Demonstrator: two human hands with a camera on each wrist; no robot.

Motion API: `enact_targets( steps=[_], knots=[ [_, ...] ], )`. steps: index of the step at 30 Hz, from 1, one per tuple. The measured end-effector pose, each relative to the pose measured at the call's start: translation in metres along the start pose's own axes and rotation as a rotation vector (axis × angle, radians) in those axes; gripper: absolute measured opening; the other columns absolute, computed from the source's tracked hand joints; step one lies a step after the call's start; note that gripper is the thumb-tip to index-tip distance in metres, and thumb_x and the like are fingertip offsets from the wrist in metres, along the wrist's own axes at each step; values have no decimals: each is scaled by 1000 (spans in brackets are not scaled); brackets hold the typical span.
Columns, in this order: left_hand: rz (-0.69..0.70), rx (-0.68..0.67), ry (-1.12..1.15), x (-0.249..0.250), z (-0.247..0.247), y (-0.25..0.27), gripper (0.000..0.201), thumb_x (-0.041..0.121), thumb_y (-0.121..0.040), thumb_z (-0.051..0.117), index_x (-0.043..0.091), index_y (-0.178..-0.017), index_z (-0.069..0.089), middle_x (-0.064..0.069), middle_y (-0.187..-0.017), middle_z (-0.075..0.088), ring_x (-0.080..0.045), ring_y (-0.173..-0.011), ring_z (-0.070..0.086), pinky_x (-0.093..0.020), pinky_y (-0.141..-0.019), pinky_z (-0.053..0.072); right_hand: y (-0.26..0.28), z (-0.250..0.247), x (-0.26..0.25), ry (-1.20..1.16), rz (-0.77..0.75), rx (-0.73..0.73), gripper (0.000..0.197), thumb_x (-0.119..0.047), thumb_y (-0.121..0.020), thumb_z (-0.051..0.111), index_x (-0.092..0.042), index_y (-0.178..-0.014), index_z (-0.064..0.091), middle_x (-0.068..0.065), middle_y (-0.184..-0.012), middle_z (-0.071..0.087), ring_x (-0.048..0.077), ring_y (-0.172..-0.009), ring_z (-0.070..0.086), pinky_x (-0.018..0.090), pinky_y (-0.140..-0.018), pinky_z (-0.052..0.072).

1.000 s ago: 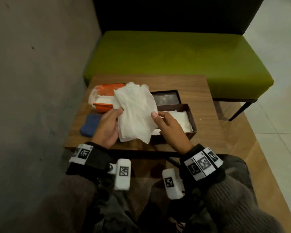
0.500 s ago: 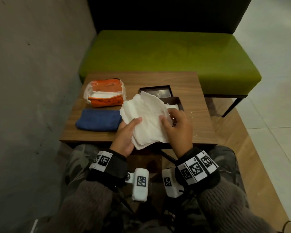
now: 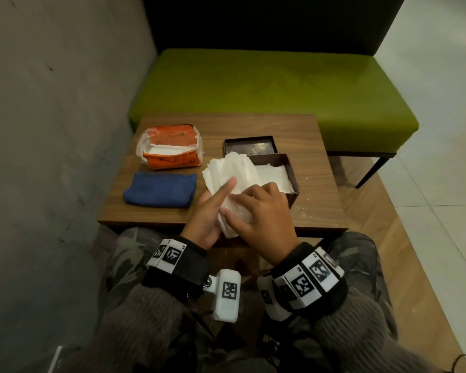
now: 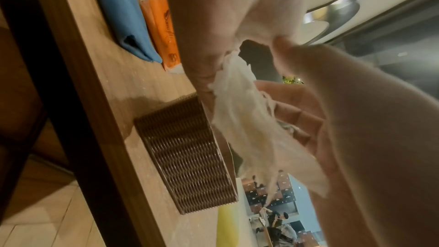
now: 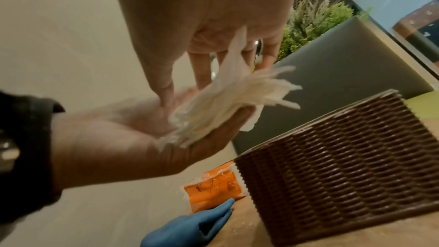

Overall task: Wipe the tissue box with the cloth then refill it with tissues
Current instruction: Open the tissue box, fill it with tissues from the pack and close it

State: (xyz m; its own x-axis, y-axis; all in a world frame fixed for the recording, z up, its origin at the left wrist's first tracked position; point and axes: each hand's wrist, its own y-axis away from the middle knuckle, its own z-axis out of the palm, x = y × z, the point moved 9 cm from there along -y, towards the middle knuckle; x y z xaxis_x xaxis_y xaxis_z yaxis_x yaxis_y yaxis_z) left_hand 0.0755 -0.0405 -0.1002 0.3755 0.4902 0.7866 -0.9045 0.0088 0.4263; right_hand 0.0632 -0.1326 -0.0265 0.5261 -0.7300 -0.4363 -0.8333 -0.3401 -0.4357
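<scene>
A stack of white tissues (image 3: 233,175) lies across my left hand (image 3: 206,215), which is palm up beneath it with the thumb over the top. My right hand (image 3: 265,214) covers the stack's near end, thumb and fingers pinching it. In the right wrist view the tissues (image 5: 228,100) rest on the left palm (image 5: 123,138). The stack hangs over the near left corner of the brown woven tissue box (image 3: 293,193), which stands without its lid and holds white tissues. A folded blue cloth (image 3: 160,188) lies left of the hands.
An orange tissue pack (image 3: 171,150), torn open, sits behind the cloth. The box's dark lid (image 3: 249,145) lies behind the box. All stand on a small wooden table (image 3: 318,208). A green bench (image 3: 267,84) is beyond, and a grey wall (image 3: 51,130) is at the left.
The tissue stack, held upright above the orange pack a second ago, has come down and right to the box's near left corner. My right hand has slid over its near end.
</scene>
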Motion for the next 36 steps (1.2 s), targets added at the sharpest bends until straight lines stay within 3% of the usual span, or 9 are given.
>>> enact_targets(
  steps=[3,5,8,12,22,28,32,34,36],
  knots=[
    [41,64,-65,1,-11,-3,44,14,-87,61,12,-129,49,-15,-115,66,-29,-104,65,-42,-82,54,6,-20,17,-275,75,139,32,-40,-86,48,-19,-96,70,-6,-94,63,15,-95,50,37,-80,42],
    [38,51,-69,3,-11,-2,45,12,-87,60,14,-130,48,-12,-117,65,-29,-106,63,-45,-87,52,8,-24,47,-494,309,216,31,-44,-86,50,-24,-105,63,-10,-103,60,13,-101,55,38,-84,48],
    [34,-18,-86,6,0,5,42,13,-86,61,15,-126,50,-11,-115,66,-27,-105,63,-45,-90,51,13,10,80,-923,767,23,61,-60,-79,59,-22,-127,52,1,-122,61,20,-112,60,41,-91,52],
    [22,-143,-175,-4,26,18,40,13,-84,63,13,-122,54,-11,-114,67,-24,-103,65,-38,-87,54,14,36,52,-1386,856,-195,55,-47,-85,63,-13,-127,57,15,-118,67,32,-108,65,52,-95,50],
    [96,-124,-456,-1,28,16,40,7,-76,72,8,-114,60,-4,-100,70,-14,-92,67,-20,-71,55,7,26,47,-1121,776,-73,45,-38,-89,62,-16,-128,56,2,-118,67,13,-106,66,35,-94,53],
    [46,-314,-966,14,20,11,27,17,-71,79,28,-89,61,13,-82,67,7,-71,62,-4,-59,44,-1,2,71,-785,614,-136,102,-42,-64,81,-29,-147,23,-6,-134,42,11,-123,43,32,-102,40],
    [35,-436,-1212,16,28,6,54,20,-69,81,26,-115,53,14,-102,61,2,-90,57,-4,-71,44,-10,8,64,-547,424,-399,51,-37,-64,84,-21,-108,65,-3,-108,69,13,-101,64,42,-91,53],
    [68,-362,-1155,25,20,-3,64,20,-67,83,21,-122,51,6,-113,61,-9,-102,58,-19,-86,49,-9,6,73,-641,489,-348,24,-23,-72,82,-21,-92,68,-1,-96,73,11,-90,69,42,-87,55],
    [74,-190,-913,33,1,-9,61,15,-67,82,17,-120,53,-1,-112,64,-17,-103,61,-30,-88,52,-5,5,86,-760,571,-277,27,-19,-75,78,-18,-100,68,2,-102,73,13,-94,70,42,-90,55]
  ],
)
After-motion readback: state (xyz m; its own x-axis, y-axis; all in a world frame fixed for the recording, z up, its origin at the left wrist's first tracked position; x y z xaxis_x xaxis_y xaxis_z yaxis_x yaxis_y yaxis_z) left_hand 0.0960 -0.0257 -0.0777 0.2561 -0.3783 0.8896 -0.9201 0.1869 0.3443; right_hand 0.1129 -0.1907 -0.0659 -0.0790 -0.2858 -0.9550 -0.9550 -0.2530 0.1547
